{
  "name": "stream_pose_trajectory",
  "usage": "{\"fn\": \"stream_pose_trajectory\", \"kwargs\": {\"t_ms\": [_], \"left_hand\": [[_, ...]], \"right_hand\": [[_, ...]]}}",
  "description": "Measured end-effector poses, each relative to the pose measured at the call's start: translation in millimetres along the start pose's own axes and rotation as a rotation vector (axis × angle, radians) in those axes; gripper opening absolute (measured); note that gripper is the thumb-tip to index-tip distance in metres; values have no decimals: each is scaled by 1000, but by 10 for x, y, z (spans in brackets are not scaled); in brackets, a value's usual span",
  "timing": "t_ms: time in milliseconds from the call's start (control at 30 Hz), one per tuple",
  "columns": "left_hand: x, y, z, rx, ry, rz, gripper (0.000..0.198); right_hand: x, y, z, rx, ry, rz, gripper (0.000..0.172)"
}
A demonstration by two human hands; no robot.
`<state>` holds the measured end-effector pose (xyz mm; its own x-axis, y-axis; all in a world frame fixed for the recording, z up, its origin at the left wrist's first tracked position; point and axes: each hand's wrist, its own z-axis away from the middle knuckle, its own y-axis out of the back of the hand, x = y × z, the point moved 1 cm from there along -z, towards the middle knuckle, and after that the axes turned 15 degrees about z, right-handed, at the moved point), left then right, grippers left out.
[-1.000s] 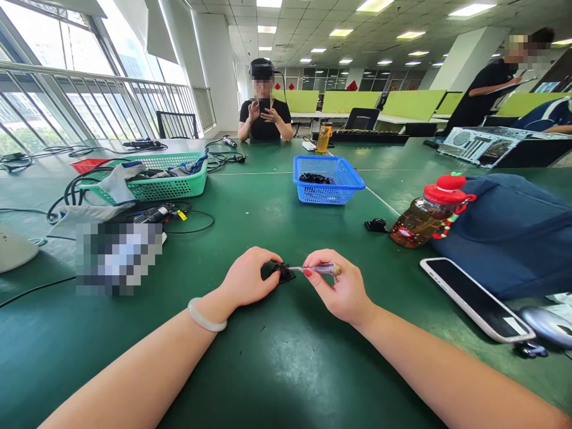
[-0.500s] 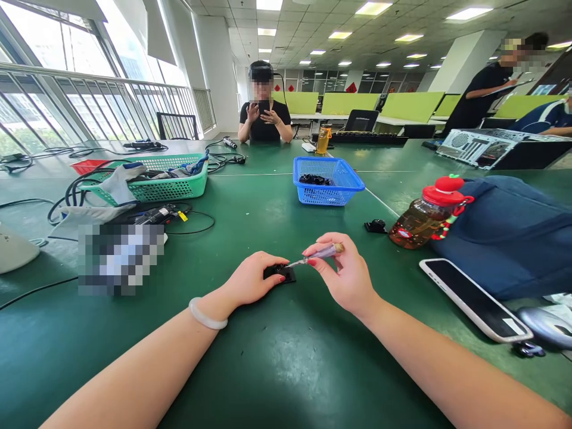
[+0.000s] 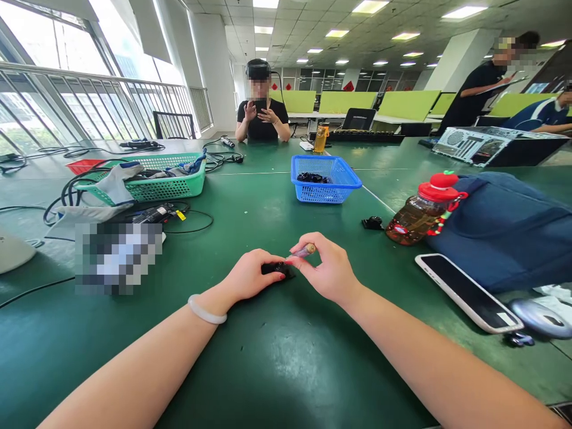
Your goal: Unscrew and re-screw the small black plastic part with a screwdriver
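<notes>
My left hand (image 3: 252, 275) presses a small black part (image 3: 277, 270) flat on the green table (image 3: 268, 357), its fingers curled over the part's left side. My right hand (image 3: 324, 271) pinches a small screwdriver (image 3: 304, 251) with a clear handle, tilted so its tip points down at the black part. Both hands meet over the part at the table's middle. A white bangle sits on my left wrist.
A blue basket (image 3: 325, 177) holding black parts stands behind, another black part (image 3: 372, 223) beside a red-capped bottle (image 3: 422, 208). A phone (image 3: 467, 292) and dark blue bag (image 3: 513, 229) lie right. A green basket (image 3: 152, 176) with cables sits left. A person (image 3: 261, 110) sits opposite.
My right hand has raised the screwdriver's handle from lying level to tilted, and moved left, closer over the black part. My left hand keeps the part pinned.
</notes>
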<state>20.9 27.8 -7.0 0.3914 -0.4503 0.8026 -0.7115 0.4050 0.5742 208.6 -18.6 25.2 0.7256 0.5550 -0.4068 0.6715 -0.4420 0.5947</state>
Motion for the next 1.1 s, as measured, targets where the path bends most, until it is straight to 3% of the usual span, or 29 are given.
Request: {"fn": "stream_pose_trajectory", "kwargs": {"t_ms": [133, 333, 500, 667, 900, 1100], "left_hand": [[-9, -7, 5, -7, -5, 8, 28], [-38, -10, 3, -7, -41, 13, 28], [-18, -7, -4, -13, -40, 64, 29], [-15, -4, -6, -16, -26, 96, 32], [-13, -9, -3, -29, -17, 24, 30], [-23, -13, -9, -38, -24, 11, 31]], "right_hand": [[-5, 10, 9, 35, -99, -71, 18], [-2, -27, 18, -78, -13, -61, 11], [-7, -32, 51, -150, 60, -110, 26], [6, -76, 59, -75, 161, -139, 31], [43, -26, 44, 59, -75, -68, 33], [19, 39, 44, 0, 64, -51, 28]]}}
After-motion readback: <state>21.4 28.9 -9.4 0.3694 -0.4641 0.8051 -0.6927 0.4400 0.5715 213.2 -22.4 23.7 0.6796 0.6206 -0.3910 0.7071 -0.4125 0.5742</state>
